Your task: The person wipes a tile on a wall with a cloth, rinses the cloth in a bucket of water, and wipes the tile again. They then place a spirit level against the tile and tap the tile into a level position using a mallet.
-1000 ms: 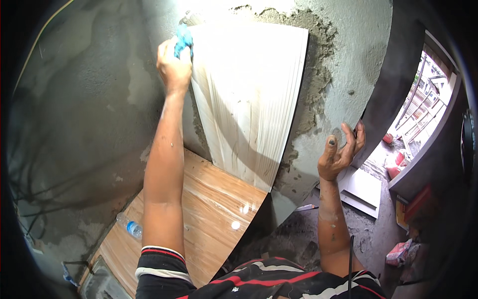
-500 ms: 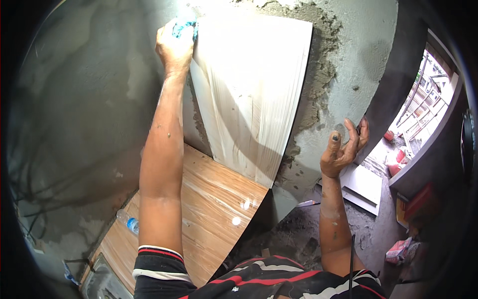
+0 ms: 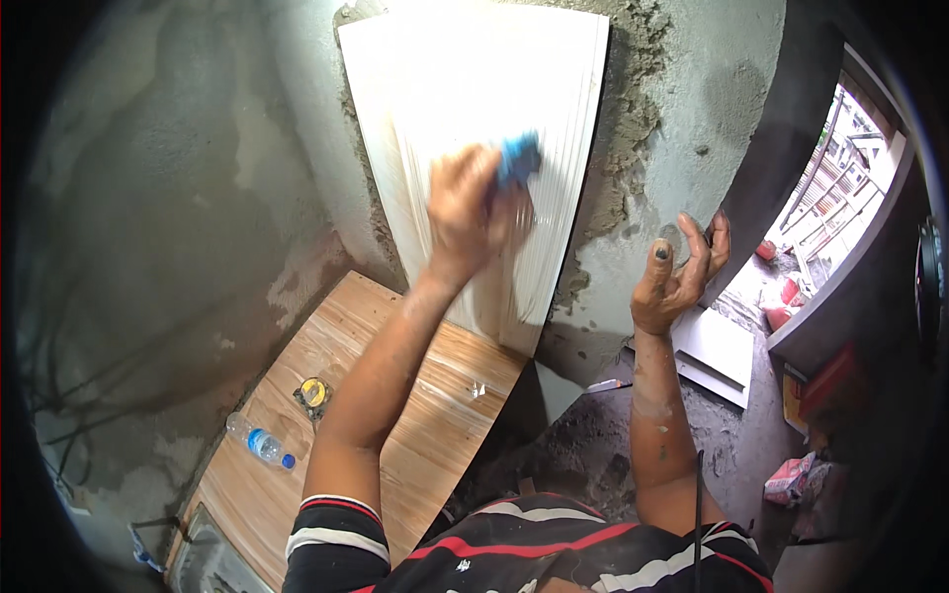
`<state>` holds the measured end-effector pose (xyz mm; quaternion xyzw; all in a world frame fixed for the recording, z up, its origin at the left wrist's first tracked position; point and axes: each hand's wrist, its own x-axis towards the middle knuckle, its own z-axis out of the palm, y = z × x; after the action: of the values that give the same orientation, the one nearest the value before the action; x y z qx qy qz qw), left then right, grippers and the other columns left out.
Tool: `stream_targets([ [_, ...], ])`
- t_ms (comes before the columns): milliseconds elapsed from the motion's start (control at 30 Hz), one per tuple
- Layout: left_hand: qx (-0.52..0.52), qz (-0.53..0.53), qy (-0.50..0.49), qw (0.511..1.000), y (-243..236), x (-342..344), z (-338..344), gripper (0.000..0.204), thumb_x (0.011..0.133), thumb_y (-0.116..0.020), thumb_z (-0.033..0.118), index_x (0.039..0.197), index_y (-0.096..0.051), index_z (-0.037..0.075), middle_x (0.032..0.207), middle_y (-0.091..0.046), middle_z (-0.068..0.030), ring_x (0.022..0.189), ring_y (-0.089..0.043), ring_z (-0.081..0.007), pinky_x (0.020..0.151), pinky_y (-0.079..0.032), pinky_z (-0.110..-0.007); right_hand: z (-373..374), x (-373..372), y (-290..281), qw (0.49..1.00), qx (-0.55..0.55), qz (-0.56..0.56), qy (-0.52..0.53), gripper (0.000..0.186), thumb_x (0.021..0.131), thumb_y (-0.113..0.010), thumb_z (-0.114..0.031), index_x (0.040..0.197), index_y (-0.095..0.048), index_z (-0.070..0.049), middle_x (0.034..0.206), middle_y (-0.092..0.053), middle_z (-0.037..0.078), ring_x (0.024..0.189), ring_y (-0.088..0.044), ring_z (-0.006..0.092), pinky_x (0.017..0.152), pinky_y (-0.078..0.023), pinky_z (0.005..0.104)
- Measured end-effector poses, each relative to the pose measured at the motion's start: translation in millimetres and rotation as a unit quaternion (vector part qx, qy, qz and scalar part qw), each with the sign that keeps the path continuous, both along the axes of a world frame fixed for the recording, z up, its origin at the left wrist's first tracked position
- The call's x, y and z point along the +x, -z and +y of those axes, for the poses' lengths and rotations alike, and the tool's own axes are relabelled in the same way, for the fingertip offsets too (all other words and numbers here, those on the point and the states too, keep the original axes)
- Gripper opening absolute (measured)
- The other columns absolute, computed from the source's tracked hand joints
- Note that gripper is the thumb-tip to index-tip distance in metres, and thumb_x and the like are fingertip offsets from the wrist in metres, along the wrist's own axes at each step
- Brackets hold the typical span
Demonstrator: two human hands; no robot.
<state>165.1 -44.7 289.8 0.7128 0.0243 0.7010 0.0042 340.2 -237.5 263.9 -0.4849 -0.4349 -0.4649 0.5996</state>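
Observation:
A large white tile (image 3: 474, 89) with faint streaks stands upright against the wall, its lower edge at the wood-patterned counter (image 3: 445, 381). My left hand (image 3: 470, 212), smeared by motion, is closed on a crumpled blue cloth (image 3: 519, 158) over the right half of the tile. To the right of the tile, my right hand (image 3: 682, 282) is raised near the rough wall with its fingers apart and loosely bent. Nothing shows in it, and dark smudges mark its fingertips. Grey mortar (image 3: 633, 109) borders the tile's right side.
On the counter lie a round yellow-and-black tape measure (image 3: 314, 393) and a clear plastic bottle (image 3: 262, 443) with a blue cap. A metal sink (image 3: 213, 553) is at the lower left. White tiles (image 3: 717, 356) lie on the floor at right, near a bright opening (image 3: 840, 178).
My left hand has swept the blue cloth from the tile's upper left edge down and right across its face. The tape measure and whole bottle now show. My right hand stays much the same.

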Motion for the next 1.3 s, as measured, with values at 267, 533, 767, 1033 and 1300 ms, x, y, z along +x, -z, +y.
stream_targets([
  [267, -0.05, -0.003, 0.017, 0.999, 34.4, -35.0, -13.1, 0.036, 0.082, -0.071, -0.004, 0.117, -0.066, 0.001, 0.111, -0.065, -0.0133, 0.101, -0.066, -0.0285, 0.086, -0.055, -0.039, 1.2, 3.6, 1.4, 1.0, 0.005, -0.012, 0.009, 0.048, 0.1, -0.065, -0.04, 0.118, -0.067, 0.005, 0.144, -0.043, 0.03, 0.139, -0.042, 0.0388, 0.115, -0.036, 0.0497],
  [533, -0.059, -0.096, -0.184, 0.977, -123.6, -88.9, 106.7, 0.042, 0.085, -0.082, 0.015, 0.121, -0.069, -0.001, 0.118, -0.068, -0.0123, 0.104, -0.067, -0.0237, 0.093, -0.056, -0.034, 4.7, -1.5, 1.8, 1.0, 0.007, -0.014, 0.011, 0.046, 0.1, -0.065, -0.039, 0.117, -0.067, 0.004, 0.142, -0.046, 0.029, 0.139, -0.042, 0.0392, 0.116, -0.033, 0.0507],
  [767, -0.019, 0.035, -0.08, 0.996, 28.8, -40.1, 56.6, 0.049, 0.078, -0.065, -0.005, 0.125, -0.065, 0.01, 0.117, -0.062, -0.0133, 0.11, -0.063, -0.0314, 0.094, -0.057, -0.042, 5.7, 3.2, 0.8, 1.0, 0.022, -0.013, 0.003, 0.045, 0.1, -0.065, -0.039, 0.116, -0.068, 0.003, 0.141, -0.048, 0.029, 0.141, -0.04, 0.0381, 0.116, -0.032, 0.0517],
  [1033, -0.41, 0.12, 0.021, 0.904, 274.5, -38.2, -63.8, 0.039, 0.08, -0.073, 0.002, 0.118, -0.066, 0.002, 0.113, -0.064, -0.0153, 0.107, -0.063, -0.0329, 0.091, -0.052, -0.042, 5.7, 4.1, 5.5, 0.999, -0.002, -0.046, 0.014, 0.037, 0.104, -0.059, -0.027, 0.12, -0.067, 0.006, 0.135, -0.058, 0.023, 0.143, -0.037, 0.0392, 0.119, -0.026, 0.0519],
  [1300, -0.769, -0.314, 0.157, 0.534, 284.2, -91.4, -13.7, 0.045, 0.094, -0.074, 0.025, 0.128, -0.055, 0.004, 0.095, -0.066, -0.0138, 0.065, -0.062, -0.0173, 0.047, -0.053, -0.029, 3.1, 6.9, 7.9, 0.993, -0.015, -0.048, 0.111, 0.039, 0.105, -0.059, -0.032, 0.115, -0.072, 0.003, 0.126, -0.067, 0.02, 0.136, -0.045, 0.042, 0.115, -0.035, 0.0521],
])
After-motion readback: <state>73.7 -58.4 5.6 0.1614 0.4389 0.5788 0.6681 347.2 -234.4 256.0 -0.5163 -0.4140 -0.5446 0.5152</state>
